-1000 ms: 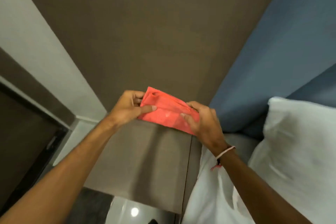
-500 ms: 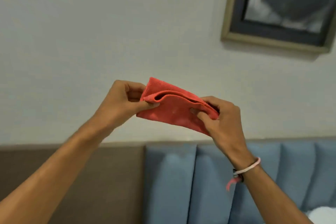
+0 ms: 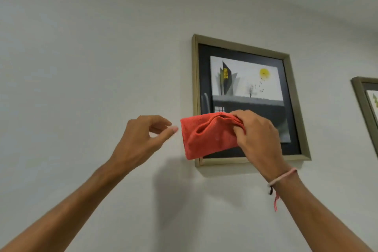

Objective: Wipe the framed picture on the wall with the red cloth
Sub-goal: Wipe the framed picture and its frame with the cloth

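A framed picture point(image 3: 245, 80) with a gold-toned frame and dark mat hangs on the pale wall. It shows a dark building, a small tree and a yellow sun. The folded red cloth point(image 3: 206, 137) is gripped in my right hand point(image 3: 255, 135) in front of the picture's lower left corner, covering part of the frame there. Whether the cloth touches the glass I cannot tell. My left hand point(image 3: 143, 139) hovers just left of the cloth, fingers apart and holding nothing, a small gap away from the cloth's edge.
A second framed picture point(image 3: 368, 108) is cut off by the right edge of the view. The pale wall point(image 3: 92, 57) stretches out to the left and above. The cloth and hands cast a shadow below the frame.
The view has tilted up from the bed and headboard to the wall. My left hand has let go of the cloth, and my right hand has carried it up in front of the picture.
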Motion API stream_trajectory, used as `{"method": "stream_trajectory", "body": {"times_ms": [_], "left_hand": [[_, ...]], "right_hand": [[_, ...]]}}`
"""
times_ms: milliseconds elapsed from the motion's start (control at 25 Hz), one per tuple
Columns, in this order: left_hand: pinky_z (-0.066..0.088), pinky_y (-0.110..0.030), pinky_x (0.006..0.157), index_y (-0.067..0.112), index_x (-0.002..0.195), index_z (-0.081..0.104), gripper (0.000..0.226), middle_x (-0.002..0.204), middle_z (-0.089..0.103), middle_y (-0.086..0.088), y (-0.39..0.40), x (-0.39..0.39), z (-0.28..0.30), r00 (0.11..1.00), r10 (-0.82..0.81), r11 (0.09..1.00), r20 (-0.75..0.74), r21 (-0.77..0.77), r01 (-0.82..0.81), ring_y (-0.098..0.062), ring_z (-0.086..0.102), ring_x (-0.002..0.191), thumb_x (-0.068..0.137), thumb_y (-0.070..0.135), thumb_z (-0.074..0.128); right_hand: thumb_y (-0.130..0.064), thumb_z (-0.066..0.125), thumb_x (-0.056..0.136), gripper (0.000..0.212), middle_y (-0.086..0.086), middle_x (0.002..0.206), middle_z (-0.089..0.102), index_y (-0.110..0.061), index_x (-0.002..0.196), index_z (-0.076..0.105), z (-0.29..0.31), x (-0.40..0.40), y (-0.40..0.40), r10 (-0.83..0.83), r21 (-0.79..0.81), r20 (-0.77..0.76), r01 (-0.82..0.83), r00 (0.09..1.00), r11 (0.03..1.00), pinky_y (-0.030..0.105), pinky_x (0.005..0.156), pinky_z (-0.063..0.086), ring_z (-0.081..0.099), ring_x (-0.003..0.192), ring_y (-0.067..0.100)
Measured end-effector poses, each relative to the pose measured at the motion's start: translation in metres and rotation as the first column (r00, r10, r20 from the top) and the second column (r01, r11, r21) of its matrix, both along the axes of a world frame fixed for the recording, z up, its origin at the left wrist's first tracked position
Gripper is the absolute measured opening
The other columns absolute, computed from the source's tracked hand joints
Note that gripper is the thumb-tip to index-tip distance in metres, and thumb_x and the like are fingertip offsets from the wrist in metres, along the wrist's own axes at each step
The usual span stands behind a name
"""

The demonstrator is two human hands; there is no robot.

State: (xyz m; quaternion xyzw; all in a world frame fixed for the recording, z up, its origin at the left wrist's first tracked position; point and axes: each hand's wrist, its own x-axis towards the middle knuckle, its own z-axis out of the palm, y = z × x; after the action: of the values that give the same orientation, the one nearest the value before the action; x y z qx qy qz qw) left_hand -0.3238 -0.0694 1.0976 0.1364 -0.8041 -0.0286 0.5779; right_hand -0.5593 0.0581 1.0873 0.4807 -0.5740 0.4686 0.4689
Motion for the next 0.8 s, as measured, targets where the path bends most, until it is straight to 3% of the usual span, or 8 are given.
{"method": "stream_trajectory", "body": {"times_ms": [80, 200, 320, 400, 480, 600, 680, 800], "left_hand": [[0.06, -0.037, 0.092, 0.019, 0.121, 0.072, 0.042, 0.117, 0.076, -0.002, -0.019, -0.01, 0.023, 0.964, 0.258, 0.94, -0.062, -0.213, -0.266, -0.017, 0.071, 0.107, 0.092, 0.049, 0.063], [0.047, -0.049, 0.103, 0.015, 0.141, 0.057, 0.053, 0.143, 0.06, -0.015, -0.05, -0.026, 0.056, 0.826, 0.55, 0.721, -0.123, -0.429, -0.544, -0.035, 0.056, 0.132, 0.099, 0.046, 0.05], [0.039, -0.052, 0.112, 0.013, 0.15, 0.046, 0.058, 0.154, 0.049, -0.023, -0.075, -0.043, 0.079, 0.743, 0.642, 0.596, -0.189, -0.487, -0.639, -0.039, 0.048, 0.141, 0.104, 0.046, 0.039], [0.034, -0.051, 0.118, 0.014, 0.155, 0.039, 0.062, 0.159, 0.041, -0.024, -0.088, -0.052, 0.084, 0.707, 0.677, 0.558, -0.204, -0.484, -0.674, -0.039, 0.042, 0.147, 0.104, 0.048, 0.033], [0.029, -0.051, 0.123, 0.015, 0.158, 0.032, 0.065, 0.163, 0.034, -0.024, -0.099, -0.058, 0.083, 0.689, 0.688, 0.536, -0.226, -0.482, -0.693, -0.038, 0.035, 0.151, 0.104, 0.05, 0.028], [0.026, -0.053, 0.126, 0.019, 0.16, 0.028, 0.066, 0.167, 0.029, -0.022, -0.104, -0.059, 0.085, 0.704, 0.666, 0.524, -0.246, -0.516, -0.677, -0.037, 0.03, 0.154, 0.103, 0.053, 0.024], [0.024, -0.054, 0.127, 0.021, 0.161, 0.025, 0.067, 0.168, 0.025, -0.02, -0.104, -0.058, 0.085, 0.703, 0.675, 0.515, -0.225, -0.537, -0.667, -0.035, 0.027, 0.156, 0.102, 0.054, 0.02], [0.021, -0.054, 0.128, 0.023, 0.162, 0.021, 0.069, 0.17, 0.02, -0.019, -0.104, -0.059, 0.085, 0.697, 0.69, 0.503, -0.197, -0.561, -0.657, -0.033, 0.022, 0.158, 0.101, 0.056, 0.017]], "right_hand": [[-0.028, 0.06, 0.096, 0.021, 0.003, 0.113, 0.071, -0.026, 0.116, 0.066, 0.033, -0.014, -0.021, -0.161, 0.011, -0.076, 0.162, 0.984, 0.987, 0.047, 0.103, 0.043, 0.064, 0.108, 0.025], [-0.035, 0.069, 0.088, 0.026, 0.01, 0.133, 0.055, -0.026, 0.112, 0.069, 0.075, -0.022, -0.063, -0.377, -0.036, -0.259, 0.381, 0.889, 0.924, 0.06, 0.114, 0.028, 0.044, 0.131, 0.031], [-0.028, 0.07, 0.084, 0.037, 0.014, 0.131, 0.052, -0.023, 0.118, 0.057, 0.093, -0.026, -0.098, -0.457, -0.214, -0.154, 0.422, 0.876, 0.881, 0.057, 0.106, 0.035, 0.046, 0.124, 0.033], [-0.026, 0.064, 0.087, 0.026, 0.011, 0.111, 0.06, -0.019, 0.11, 0.055, 0.09, -0.027, -0.112, -0.428, -0.332, -0.012, 0.4, 0.904, 0.854, 0.049, 0.09, 0.043, 0.055, 0.102, 0.03], [-0.027, 0.06, 0.094, 0.014, 0.008, 0.099, 0.067, -0.015, 0.101, 0.063, 0.077, -0.03, -0.13, -0.307, -0.343, -0.04, 0.275, 0.951, 0.898, 0.045, 0.085, 0.047, 0.063, 0.091, 0.03], [-0.025, 0.05, 0.099, 0.033, 0.016, 0.119, 0.071, -0.006, 0.121, 0.065, 0.059, -0.027, -0.151, -0.082, -0.305, -0.115, 0.044, 0.99, 0.951, 0.045, 0.106, 0.049, 0.066, 0.112, 0.035], [-0.03, 0.038, 0.101, 0.054, 0.02, 0.152, 0.047, 0.0, 0.146, 0.043, 0.048, -0.026, -0.155, -0.023, -0.187, -0.148, -0.006, 0.989, 0.982, 0.046, 0.124, 0.028, 0.042, 0.144, 0.035], [-0.034, 0.032, 0.105, 0.064, 0.016, 0.167, 0.005, -0.002, 0.156, 0.009, 0.055, -0.036, -0.152, -0.049, 0.028, -0.177, 0.055, 0.983, 0.998, 0.047, 0.129, 0.006, 0.0, 0.156, 0.029]]}}
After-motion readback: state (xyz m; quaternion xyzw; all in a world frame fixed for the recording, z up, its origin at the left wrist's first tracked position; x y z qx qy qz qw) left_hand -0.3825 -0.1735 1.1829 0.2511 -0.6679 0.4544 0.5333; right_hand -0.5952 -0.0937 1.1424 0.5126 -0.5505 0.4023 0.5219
